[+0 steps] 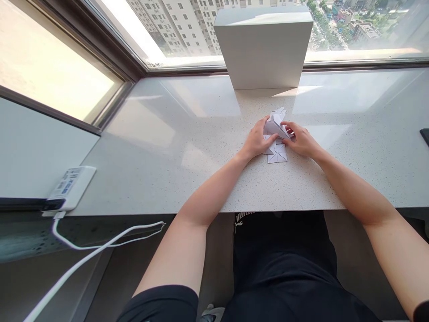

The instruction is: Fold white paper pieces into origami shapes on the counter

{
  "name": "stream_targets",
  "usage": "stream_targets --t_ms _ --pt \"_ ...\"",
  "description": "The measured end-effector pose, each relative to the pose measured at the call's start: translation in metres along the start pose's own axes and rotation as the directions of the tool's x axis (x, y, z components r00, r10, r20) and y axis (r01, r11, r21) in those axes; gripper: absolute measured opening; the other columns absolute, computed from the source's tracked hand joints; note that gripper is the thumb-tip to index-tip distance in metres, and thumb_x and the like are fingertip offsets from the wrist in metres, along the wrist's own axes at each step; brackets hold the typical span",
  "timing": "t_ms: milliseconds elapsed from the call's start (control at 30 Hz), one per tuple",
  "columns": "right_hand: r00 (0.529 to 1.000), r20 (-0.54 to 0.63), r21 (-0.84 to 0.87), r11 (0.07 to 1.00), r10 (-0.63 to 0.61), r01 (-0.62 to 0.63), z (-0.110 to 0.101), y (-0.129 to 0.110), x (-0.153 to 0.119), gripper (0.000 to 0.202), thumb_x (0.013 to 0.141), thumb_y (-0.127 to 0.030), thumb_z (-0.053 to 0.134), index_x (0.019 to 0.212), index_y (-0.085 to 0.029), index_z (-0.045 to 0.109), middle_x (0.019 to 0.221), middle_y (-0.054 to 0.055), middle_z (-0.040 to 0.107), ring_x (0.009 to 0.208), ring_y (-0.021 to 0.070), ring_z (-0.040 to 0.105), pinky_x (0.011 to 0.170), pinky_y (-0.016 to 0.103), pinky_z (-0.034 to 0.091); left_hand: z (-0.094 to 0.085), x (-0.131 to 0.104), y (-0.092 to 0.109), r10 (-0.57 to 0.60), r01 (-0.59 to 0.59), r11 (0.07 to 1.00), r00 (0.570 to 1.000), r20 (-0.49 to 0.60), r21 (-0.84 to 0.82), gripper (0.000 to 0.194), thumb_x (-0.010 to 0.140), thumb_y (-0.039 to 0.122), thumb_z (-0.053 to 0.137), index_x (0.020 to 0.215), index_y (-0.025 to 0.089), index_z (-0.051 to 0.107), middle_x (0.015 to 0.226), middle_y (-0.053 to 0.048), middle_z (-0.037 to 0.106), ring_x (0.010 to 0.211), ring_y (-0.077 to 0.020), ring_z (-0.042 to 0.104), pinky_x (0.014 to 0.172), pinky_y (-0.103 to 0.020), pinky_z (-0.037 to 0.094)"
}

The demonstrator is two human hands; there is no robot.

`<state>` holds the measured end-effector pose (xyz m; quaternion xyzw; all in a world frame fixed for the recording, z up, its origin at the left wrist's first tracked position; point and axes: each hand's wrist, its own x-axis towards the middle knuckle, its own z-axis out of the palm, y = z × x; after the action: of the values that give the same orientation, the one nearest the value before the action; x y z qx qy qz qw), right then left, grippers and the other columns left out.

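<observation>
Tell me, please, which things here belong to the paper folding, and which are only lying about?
In use:
- folded paper, held by the left hand and right hand
- creased paper just below it

Lying about:
- white box by the window
- white device with its cable
- dark object, cut off at the right edge

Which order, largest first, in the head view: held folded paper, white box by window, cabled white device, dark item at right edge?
White box
Cabled white device
Folded paper
Dark item: visible part only, frame cuts it off
</observation>
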<state>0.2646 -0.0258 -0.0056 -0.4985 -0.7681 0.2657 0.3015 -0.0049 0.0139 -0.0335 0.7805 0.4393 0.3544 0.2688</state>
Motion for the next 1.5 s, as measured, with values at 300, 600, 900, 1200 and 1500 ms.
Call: stream_targets --t_ms 300,600,900,1200,1500 --pt "0.997 -0.043 0.28 0.959 0.057 -0.043 -0.001 0.006 0.0 0.13 0.09 -0.103 0.086 0.194 -0.039 0.043 0.173 0.019 0.072 0.136 0.0438 0.082 0.107 0.064 0.079 0.002 -0.002 0.022 0.068 -0.117 0.956 0.98 -0.187 -0.268 0.063 0.109 0.064 0.091 0.163 0.038 0.071 0.14 -0.01 0.086 0.124 -0.0319 0.087 0.12 -0.059 0.072" --pt "0.991 -0.11 0.324 0.945 0.077 -0.038 -0.005 0.003 0.001 0.123 0.094 -0.109 0.077 0.189 -0.036 0.05 0.148 0.015 0.084 0.137 0.0428 0.083 0.116 0.066 0.075 0.0 -0.004 0.034 0.005 -0.082 0.943 0.973 -0.231 -0.323 0.052 0.117 0.06 0.082 0.161 0.035 0.073 0.139 -0.012 0.087 0.132 -0.0298 0.085 0.121 -0.052 0.071" --pt "0.986 -0.147 0.282 0.959 0.079 -0.035 -0.012 0.005 0.004 0.126 0.1 -0.112 0.062 0.2 -0.044 0.026 0.17 0.017 0.078 0.138 0.0434 0.087 0.111 0.064 0.077 -0.005 0.006 0.015 -0.079 -0.092 0.919 0.91 -0.408 -0.383 0.05 0.122 0.069 0.074 0.157 0.034 0.071 0.142 -0.013 0.081 0.138 -0.0301 0.082 0.129 -0.055 0.068" --pt "0.992 -0.124 0.113 0.994 0.004 0.01 -0.008 0.008 -0.005 0.113 0.1 -0.09 0.082 0.191 -0.03 0.052 0.156 0.02 0.084 0.147 0.0485 0.078 0.127 0.075 0.066 -0.003 0.012 0.007 -0.146 -0.104 0.865 0.884 -0.444 -0.492 0.064 0.121 0.088 0.057 0.153 0.034 0.07 0.149 -0.014 0.078 0.148 -0.0322 0.082 0.132 -0.057 0.068" --pt "0.994 -0.026 -0.106 0.989 -0.106 0.102 -0.019 -0.004 -0.012 0.121 0.102 -0.1 0.074 0.198 -0.034 0.042 0.197 0.021 0.051 0.18 0.0567 0.046 0.146 0.086 0.042 -0.008 0.005 -0.01 -0.127 0.042 0.946 0.961 -0.246 -0.323 0.077 0.11 0.089 0.078 0.158 0.03 0.07 0.175 -0.021 0.07 0.179 -0.0439 0.057 0.148 -0.067 0.048"
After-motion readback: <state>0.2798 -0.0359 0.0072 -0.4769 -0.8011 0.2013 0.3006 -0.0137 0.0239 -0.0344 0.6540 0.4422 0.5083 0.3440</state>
